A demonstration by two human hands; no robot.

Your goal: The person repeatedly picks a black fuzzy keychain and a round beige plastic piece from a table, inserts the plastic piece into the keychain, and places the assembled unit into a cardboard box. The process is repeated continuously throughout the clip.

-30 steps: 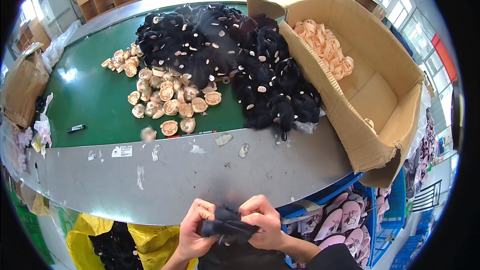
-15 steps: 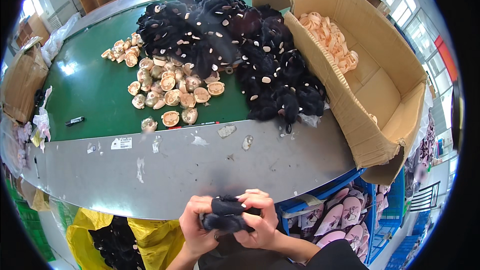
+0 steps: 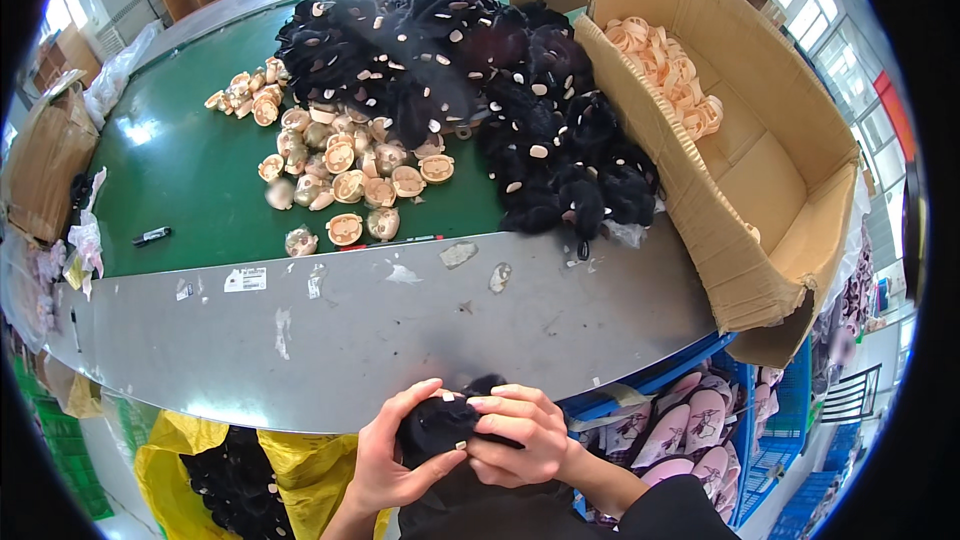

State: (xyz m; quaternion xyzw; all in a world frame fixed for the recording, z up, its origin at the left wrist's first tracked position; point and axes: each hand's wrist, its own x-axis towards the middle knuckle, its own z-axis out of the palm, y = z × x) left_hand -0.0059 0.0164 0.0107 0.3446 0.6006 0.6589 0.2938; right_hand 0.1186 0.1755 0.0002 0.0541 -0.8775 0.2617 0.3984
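Close to the table's front edge, a black furry plush piece (image 3: 434, 430) is held between both hands. My left hand (image 3: 390, 452) grips its left side, index finger over the top and thumb pressed on the front. From the right, my right hand (image 3: 522, 436) has its fingers curled over the piece. A small pale patch shows at its top, close to my left fingertip. Beyond the hands, a big heap of similar black plush pieces (image 3: 400, 55) with pale oval spots covers the far table. Peach plastic shells (image 3: 348, 186), shaped like small hollow heads, lie before the heap.
A large open cardboard box (image 3: 745, 175) at right holds peach strips (image 3: 665, 75). Below it, a blue crate (image 3: 745, 430) contains pink slippers (image 3: 690, 430). A yellow bag (image 3: 310, 480) of black pieces sits lower left. A marker (image 3: 152, 236) lies on the green mat (image 3: 200, 170).
The plush piece has been turned in my hands: a folded, banded side showed before, a rounded furry face now. My right fingers have moved over its top.
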